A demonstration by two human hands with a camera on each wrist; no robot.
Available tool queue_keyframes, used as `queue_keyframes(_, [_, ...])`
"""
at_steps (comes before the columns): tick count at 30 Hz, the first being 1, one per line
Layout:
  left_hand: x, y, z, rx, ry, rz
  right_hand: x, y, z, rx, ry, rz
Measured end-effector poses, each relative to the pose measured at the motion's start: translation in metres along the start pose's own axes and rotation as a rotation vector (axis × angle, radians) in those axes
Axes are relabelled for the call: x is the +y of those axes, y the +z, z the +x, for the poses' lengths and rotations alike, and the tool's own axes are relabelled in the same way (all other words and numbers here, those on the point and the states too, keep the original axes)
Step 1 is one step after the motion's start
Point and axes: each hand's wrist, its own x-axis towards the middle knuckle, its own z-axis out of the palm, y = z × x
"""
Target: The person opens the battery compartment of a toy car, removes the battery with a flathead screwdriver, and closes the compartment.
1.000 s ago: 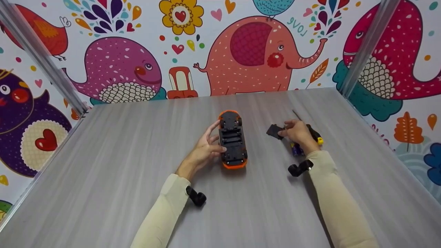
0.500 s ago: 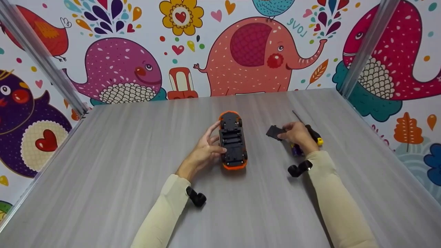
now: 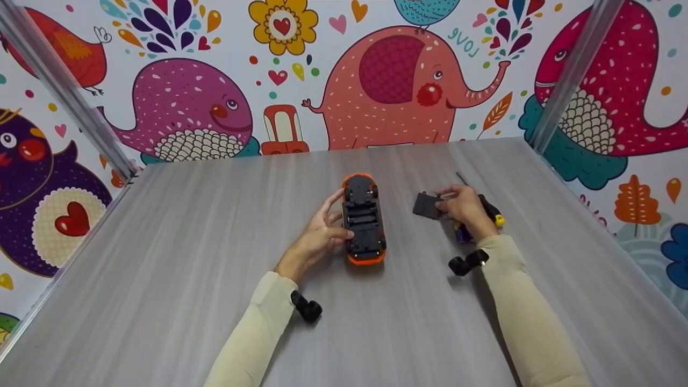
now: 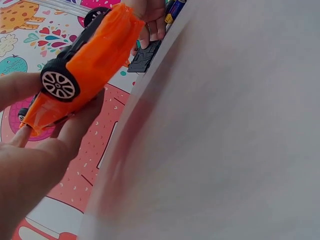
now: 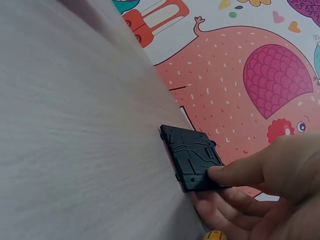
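An orange toy car (image 3: 364,228) is held upside down in my left hand (image 3: 313,243), its thumb on the dark underside and fingers along the left side. Its open battery compartment shows bare slots. In the left wrist view, the orange body (image 4: 102,57) and a spoked wheel (image 4: 60,85) are seen from the side. My right hand (image 3: 466,208) pinches a flat black battery cover (image 3: 426,206) by its near right edge, thumb on top. The right wrist view shows moulded lines on the cover (image 5: 192,157). Purple batteries (image 3: 463,233) lie under the right hand, partly hidden.
A screwdriver (image 3: 488,207) with a black and yellow handle lies just right of the right hand, its shaft pointing away. Grey wood-grain table (image 3: 215,226) surrounds both hands. Behind it stands a patterned wall (image 3: 301,75), with metal posts (image 3: 578,75) at the corners.
My right hand has shifted slightly up and left, and the battery cover has turned a little with it. The left hand and toy car look unchanged.
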Motion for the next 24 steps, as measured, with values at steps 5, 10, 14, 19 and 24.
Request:
queue_keyframes(5, [0.0,0.0,0.0,0.001,0.001,0.005,-0.008,-0.001,-0.003,-0.002,-0.012,0.072])
queue_keyframes(10, [-0.001,-0.001,0.0,0.01,0.0,0.029,-0.018,-0.001,-0.009,0.017,-0.047,0.081])
queue_keyframes(14, [-0.001,-0.001,0.001,0.008,-0.002,0.037,-0.027,0.0,-0.013,0.008,-0.05,0.143])
queue_keyframes(19, [0.0,0.001,0.0,0.005,0.0,0.026,-0.038,0.0,-0.02,-0.001,-0.088,0.207])
queue_keyframes(24, [-0.001,0.001,0.0,0.003,0.0,0.015,-0.049,0.002,-0.028,-0.004,-0.142,0.221])
